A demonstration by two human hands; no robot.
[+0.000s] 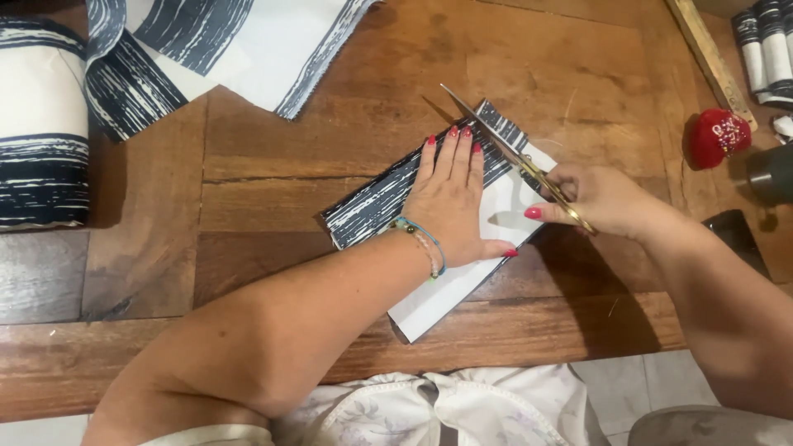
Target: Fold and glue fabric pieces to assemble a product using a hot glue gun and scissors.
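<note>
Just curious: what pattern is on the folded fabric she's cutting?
Navy-and-white streaky stripes on the folded fabric piece, clearest in the head view.

Left hand [450, 202]: palm down, flat, fingers straight and close together, pointing toward the worktop's far edge; thumb spread out to the right. Wrist straight, forearm running back toward the near-left corner, elbow bent at the near edge. Right hand [599, 198]: fingers curled shut in a grip, thumb on top pointing left. Right forearm angles in from the right edge.

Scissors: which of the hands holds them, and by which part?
The right hand holds the scissors by the handles; the left hand presses flat on the fabric.
</note>
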